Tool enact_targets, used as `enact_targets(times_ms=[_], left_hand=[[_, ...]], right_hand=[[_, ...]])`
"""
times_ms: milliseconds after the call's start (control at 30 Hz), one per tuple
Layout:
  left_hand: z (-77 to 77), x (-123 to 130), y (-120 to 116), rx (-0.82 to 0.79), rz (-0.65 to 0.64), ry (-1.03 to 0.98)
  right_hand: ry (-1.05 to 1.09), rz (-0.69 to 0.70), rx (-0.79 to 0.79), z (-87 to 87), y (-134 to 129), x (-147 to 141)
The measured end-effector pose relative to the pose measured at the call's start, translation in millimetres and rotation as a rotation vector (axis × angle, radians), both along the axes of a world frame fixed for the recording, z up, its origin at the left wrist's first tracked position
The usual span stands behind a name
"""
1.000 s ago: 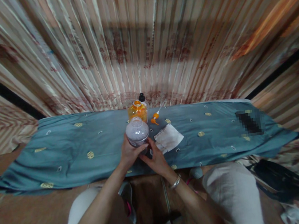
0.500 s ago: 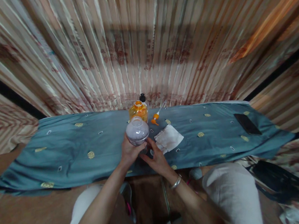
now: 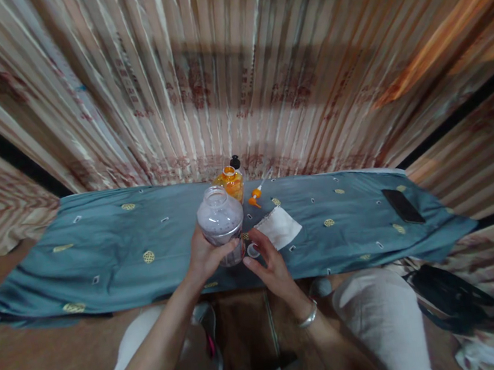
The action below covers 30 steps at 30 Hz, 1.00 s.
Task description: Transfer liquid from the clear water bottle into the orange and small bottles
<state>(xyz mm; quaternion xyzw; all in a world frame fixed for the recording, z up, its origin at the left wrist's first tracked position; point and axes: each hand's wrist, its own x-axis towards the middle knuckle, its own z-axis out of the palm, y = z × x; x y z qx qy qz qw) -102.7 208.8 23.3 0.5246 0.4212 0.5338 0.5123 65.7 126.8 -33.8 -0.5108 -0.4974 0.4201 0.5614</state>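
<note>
My left hand (image 3: 205, 251) is wrapped round a clear, round-shouldered plastic bottle (image 3: 220, 216), which has an open neck and tilts a little away from me. Beside the bottle's lower right side is my right hand (image 3: 270, 264), its thumb and fingers curved and apart with nothing gripped. A small white round piece, perhaps a cap (image 3: 252, 250), shows between those fingers and appears to lie on the cloth. Behind the bottle stands an orange bottle (image 3: 231, 181) without a top, partly hidden. An orange pump top (image 3: 255, 194) with a clear tube lies to its right.
A folded white cloth (image 3: 280, 227) lies right of my hands. Behind the orange bottle is a black-topped bottle (image 3: 235, 162). A dark phone (image 3: 402, 205) rests toward the right end of the blue-green tablecloth (image 3: 113, 245). Striped curtains (image 3: 233, 77) hang behind.
The clear bottle has come nearer to me and slightly left in my left hand. My right hand has drawn back from its side, and its fingers have spread.
</note>
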Motion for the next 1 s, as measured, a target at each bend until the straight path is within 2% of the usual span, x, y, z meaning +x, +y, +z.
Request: enact_targets(times_ms=[67,200,267,433,533,667,800,900,1000], left_hand=[[12.2,-1.0,-7.7,-0.010,-0.015,0.003],[30.5,4.7,-22.2,0.004,-0.136,-0.053],[33.5,9.9,-27.8,0.005,-0.193,-0.073],[30.7,29.2,-39.9,-0.062,-0.331,-0.095],[30.6,42.3,-46.3,-0.038,-0.375,-0.106],[32.0,54.0,-50.9,-0.023,-0.497,-0.110],[29.7,62.1,-51.2,-0.042,-0.571,-0.106],[27.4,68.5,-50.9,-0.073,-0.599,-0.117],[27.0,69.8,-44.0,-0.008,-0.588,-0.206]], right_hand=[[0.124,0.030,-0.043,-0.2,-7.3,7.0],[0.395,0.060,-0.135,-4.2,-19.3,9.8],[0.523,0.105,-0.218,-4.4,-25.3,5.3],[0.745,0.368,-0.460,2.2,-36.2,2.8],[0.771,0.322,-0.475,3.2,-36.6,15.9],[0.837,0.263,-0.525,-1.0,-38.1,36.9],[0.912,0.229,-0.542,-6.3,-46.9,45.9],[0.920,0.181,-0.504,-5.5,-53.6,48.6],[0.863,0.181,-0.472,1.8,-57.7,54.8]])
